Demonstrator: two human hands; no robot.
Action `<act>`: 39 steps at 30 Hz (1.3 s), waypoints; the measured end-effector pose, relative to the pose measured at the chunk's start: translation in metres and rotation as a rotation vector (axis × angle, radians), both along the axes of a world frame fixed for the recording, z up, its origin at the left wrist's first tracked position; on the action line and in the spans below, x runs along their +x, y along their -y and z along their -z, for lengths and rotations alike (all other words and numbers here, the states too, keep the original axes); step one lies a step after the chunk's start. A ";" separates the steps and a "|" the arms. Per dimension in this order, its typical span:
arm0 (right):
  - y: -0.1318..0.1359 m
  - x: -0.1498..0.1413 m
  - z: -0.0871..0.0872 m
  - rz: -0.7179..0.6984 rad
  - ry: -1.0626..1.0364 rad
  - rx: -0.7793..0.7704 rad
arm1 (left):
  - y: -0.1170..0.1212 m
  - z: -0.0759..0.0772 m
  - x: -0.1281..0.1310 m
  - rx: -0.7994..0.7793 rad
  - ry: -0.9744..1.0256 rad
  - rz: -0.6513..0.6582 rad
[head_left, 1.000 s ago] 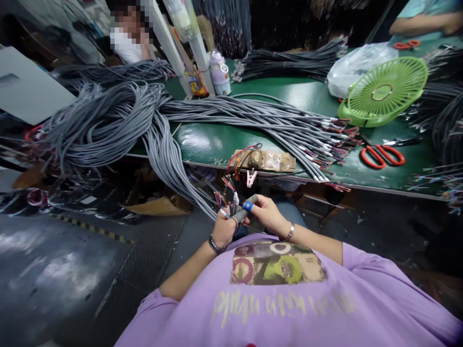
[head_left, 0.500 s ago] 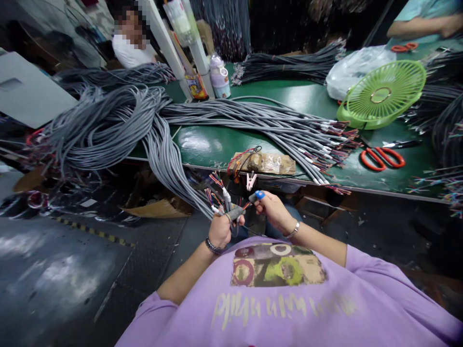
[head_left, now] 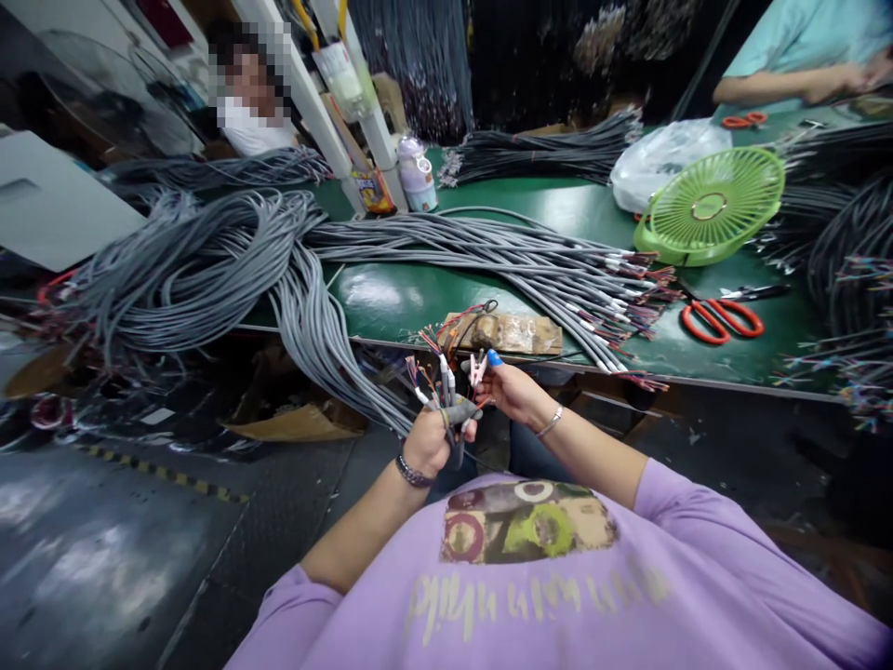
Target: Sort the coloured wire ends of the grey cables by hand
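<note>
My left hand (head_left: 430, 444) is closed around several grey cables (head_left: 366, 383), below the front edge of the table. Its thumb wears a grey cover. Stripped ends with coloured wires (head_left: 425, 374) and white tape stick up above the fist. To its right, my right hand (head_left: 517, 395) has its fingers pinched together, a blue cover (head_left: 494, 358) on one fingertip. A few reddish wires lie close under those fingertips, but what they grip is too small to tell. Just beside them is a pale pink clip (head_left: 477, 370), in front of a taped wooden block (head_left: 520, 332).
A big bundle of grey cables (head_left: 446, 237) stretches across the green table (head_left: 380, 288). On the right lie red-handled scissors (head_left: 722, 319), a green fan (head_left: 712, 205) and a plastic bag (head_left: 670, 158). A bottle (head_left: 417, 175) stands behind. Two other people sit across the table.
My right hand has moved slightly up and away from my left fist, towards the pink clip. My left hand keeps its hold on the cables. The camera view has shifted a little.
</note>
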State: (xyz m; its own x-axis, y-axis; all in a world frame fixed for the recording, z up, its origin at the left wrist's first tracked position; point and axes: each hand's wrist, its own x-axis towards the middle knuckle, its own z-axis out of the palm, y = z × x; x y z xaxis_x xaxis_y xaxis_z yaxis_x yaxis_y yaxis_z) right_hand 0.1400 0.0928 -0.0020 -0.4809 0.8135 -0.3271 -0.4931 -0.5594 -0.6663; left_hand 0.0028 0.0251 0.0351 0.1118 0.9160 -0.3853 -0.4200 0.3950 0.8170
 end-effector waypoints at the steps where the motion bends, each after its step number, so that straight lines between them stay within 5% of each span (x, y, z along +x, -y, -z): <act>1: -0.001 -0.001 0.000 0.009 -0.016 0.018 | -0.002 0.000 0.000 -0.006 0.007 0.004; 14: -0.001 -0.019 -0.001 0.166 -0.104 -0.082 | -0.014 0.010 0.006 -0.015 0.006 0.036; 27: 0.010 -0.002 -0.005 -0.036 -0.147 -0.104 | 0.003 0.006 0.007 0.051 -0.063 -0.031; 39: 0.007 -0.007 0.000 0.061 -0.132 -0.075 | 0.004 0.012 0.008 0.120 -0.076 -0.069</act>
State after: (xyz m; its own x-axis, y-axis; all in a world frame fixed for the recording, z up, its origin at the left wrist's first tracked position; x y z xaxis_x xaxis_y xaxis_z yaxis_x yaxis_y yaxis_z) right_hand 0.1333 0.0859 -0.0021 -0.4739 0.8182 -0.3255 -0.6084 -0.5715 -0.5507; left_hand 0.0104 0.0214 0.0235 0.0219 0.9604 -0.2778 -0.3783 0.2652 0.8869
